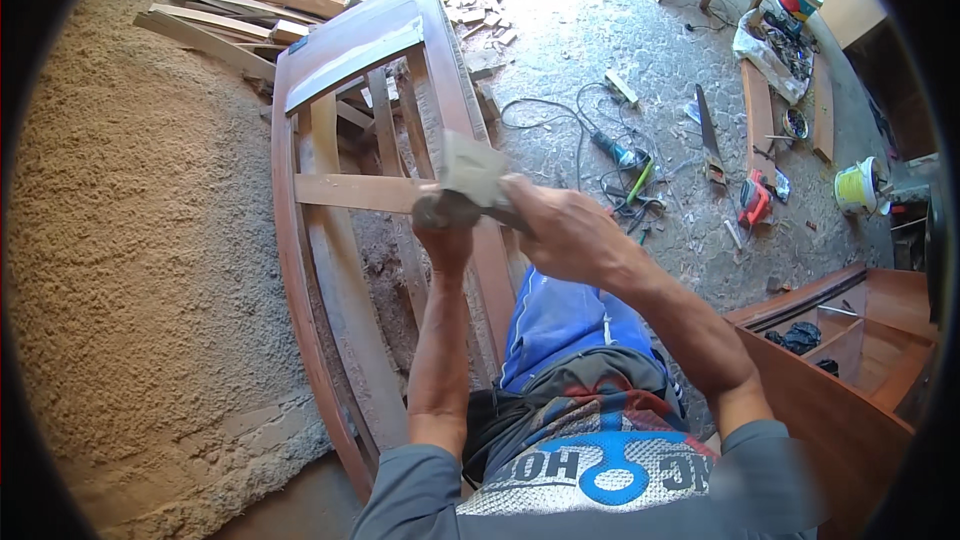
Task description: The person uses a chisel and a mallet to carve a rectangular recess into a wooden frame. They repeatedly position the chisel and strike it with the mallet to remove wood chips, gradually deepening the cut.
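Shirt (615, 470): nearest us, grey cloth with a patterned, lettered front
Mallet (472, 168): blocky grey-brown head, blurred, its material unclear to us
Right hand (562, 225): curled around the mallet's handle
Left hand (445, 242): just below the mallet head, partly covered; we cannot tell whether its fingers grip anything
Frame (495, 285): long reddish-brown wood beneath our left hand, pale flat crosspiece (355, 192) reaching that hand, its far end hidden

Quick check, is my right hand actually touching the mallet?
Touching: the head view shows your right hand closed around the handle of the mallet, though the picture is somewhat blurred there.
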### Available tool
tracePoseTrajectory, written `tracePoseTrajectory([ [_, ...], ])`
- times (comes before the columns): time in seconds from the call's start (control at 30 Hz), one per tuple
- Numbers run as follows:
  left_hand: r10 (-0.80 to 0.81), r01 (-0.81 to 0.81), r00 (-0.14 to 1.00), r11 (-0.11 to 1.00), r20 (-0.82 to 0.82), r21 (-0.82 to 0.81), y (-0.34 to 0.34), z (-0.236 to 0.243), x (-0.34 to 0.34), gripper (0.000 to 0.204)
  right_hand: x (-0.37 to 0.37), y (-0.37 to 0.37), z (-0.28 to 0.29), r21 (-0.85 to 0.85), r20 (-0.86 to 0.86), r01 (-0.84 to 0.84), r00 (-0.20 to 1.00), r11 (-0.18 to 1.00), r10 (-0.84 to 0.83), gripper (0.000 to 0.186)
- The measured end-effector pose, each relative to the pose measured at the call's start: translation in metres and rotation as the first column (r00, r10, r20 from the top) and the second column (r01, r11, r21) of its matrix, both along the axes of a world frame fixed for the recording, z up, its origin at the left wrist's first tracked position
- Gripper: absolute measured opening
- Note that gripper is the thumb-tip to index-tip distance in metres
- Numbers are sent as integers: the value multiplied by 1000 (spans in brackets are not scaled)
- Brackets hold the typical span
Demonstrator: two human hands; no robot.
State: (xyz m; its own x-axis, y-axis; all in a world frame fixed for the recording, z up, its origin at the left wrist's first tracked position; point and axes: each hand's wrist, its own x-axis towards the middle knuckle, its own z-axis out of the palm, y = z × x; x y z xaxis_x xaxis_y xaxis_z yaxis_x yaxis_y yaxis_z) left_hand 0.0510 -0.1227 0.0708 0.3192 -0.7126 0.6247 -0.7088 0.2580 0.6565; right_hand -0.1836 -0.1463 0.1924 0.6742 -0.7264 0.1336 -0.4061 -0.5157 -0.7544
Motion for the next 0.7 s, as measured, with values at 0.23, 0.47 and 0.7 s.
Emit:
tracePoseTrajectory([
  [0.23, -54, 99, 844, 993, -533, 57, -56, 64, -11, 23, -95, 47, -56, 345, 107, 290, 933, 893, -345, 50],
  [0.47, -475, 423, 859, 868, 189, 258, -67, -6, -123, 18, -154, 72, -95, 774, -7, 437, 729, 458, -684, 49],
  [0.7, -526, 370, 826, 775, 201, 512, -90, -45, -167, 18, -206, 106, -123, 782, -75, 547, 557, 298, -827, 47],
])
